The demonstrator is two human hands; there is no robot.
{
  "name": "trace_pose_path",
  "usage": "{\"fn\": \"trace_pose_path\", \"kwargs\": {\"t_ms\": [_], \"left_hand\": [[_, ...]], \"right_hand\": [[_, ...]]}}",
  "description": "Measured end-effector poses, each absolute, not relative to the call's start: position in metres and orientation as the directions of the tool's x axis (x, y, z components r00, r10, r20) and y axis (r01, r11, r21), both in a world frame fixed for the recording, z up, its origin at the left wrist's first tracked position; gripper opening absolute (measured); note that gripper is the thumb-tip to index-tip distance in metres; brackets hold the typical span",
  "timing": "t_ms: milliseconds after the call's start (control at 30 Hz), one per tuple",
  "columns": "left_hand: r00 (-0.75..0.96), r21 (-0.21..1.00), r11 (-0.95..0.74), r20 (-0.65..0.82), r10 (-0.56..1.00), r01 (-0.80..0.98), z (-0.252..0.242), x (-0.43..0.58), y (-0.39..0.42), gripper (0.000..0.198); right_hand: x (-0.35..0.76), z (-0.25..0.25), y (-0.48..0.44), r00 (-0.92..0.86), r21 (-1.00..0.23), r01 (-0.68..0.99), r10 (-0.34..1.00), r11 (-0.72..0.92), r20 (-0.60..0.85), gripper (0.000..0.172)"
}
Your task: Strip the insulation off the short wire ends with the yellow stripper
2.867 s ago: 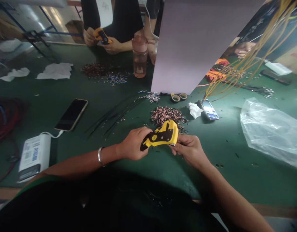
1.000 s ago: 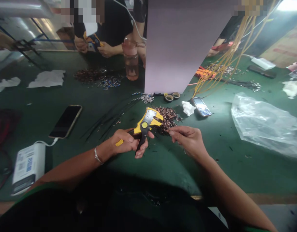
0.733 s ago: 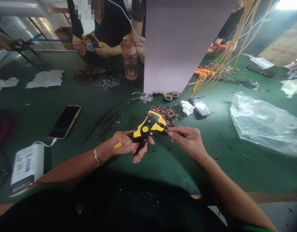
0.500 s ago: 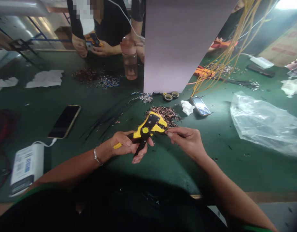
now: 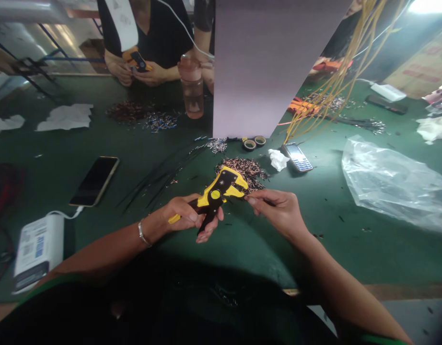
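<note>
My left hand (image 5: 192, 215) is wrapped round the handles of a yellow and black wire stripper (image 5: 221, 189), its jaws pointing right. My right hand (image 5: 274, 206) is closed in a pinch just beside those jaws. Between its fingertips is a thin dark wire (image 5: 268, 202), mostly hidden by the fingers. Behind the tool lies a heap of copper-coloured and black wire scraps (image 5: 248, 167). Long black wires (image 5: 159, 179) lie to the left of the heap, with a small pile of silvery pieces (image 5: 217, 145) at their far end.
A tall pale panel (image 5: 250, 67) stands beyond the heap. Around it are tape rolls (image 5: 250, 144), crumpled tissue (image 5: 278, 159) and a keypad phone (image 5: 298, 157). A plastic bag (image 5: 393, 182) lies right; a smartphone (image 5: 95, 181) and power bank (image 5: 39, 251) left. Across the table, a co-worker's hands (image 5: 149, 72) hold a tool.
My left fingers have drawn in a little round the stripper's handles. The stripper and my right hand have stayed almost in place. The co-worker's hands have shifted slightly.
</note>
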State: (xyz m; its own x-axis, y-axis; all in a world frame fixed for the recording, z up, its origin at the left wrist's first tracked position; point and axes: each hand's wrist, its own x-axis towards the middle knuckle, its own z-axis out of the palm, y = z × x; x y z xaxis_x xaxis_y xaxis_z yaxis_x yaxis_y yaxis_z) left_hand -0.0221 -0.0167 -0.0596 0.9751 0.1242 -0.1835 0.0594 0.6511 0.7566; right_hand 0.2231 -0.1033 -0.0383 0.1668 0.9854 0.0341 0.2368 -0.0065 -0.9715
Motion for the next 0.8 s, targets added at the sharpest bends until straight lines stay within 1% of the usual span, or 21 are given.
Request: {"fn": "trace_pose_path", "kwargs": {"t_ms": [167,567,800], "left_hand": [[0.961,0.775,0.63,-0.215,0.175,0.058,-0.0584,-0.0228,-0.0186,0.044],[0.966,0.737,0.674,-0.206,0.158,0.048,-0.0615,-0.0263,-0.0191,0.039],[0.961,0.74,0.672,-0.208,0.184,0.031,-0.0587,-0.0249,-0.0202,0.035]], "right_hand": [[0.2236,-0.0375,-0.1037,0.18,-0.97,0.243,0.983,-0.009,0.036,0.014],[0.224,-0.038,-0.1028,0.191,-0.974,0.227,0.981,-0.008,0.036,0.013],[0.2242,-0.0376,-0.1031,0.201,-0.977,0.213,0.979,0.0,0.044,0.011]]}}
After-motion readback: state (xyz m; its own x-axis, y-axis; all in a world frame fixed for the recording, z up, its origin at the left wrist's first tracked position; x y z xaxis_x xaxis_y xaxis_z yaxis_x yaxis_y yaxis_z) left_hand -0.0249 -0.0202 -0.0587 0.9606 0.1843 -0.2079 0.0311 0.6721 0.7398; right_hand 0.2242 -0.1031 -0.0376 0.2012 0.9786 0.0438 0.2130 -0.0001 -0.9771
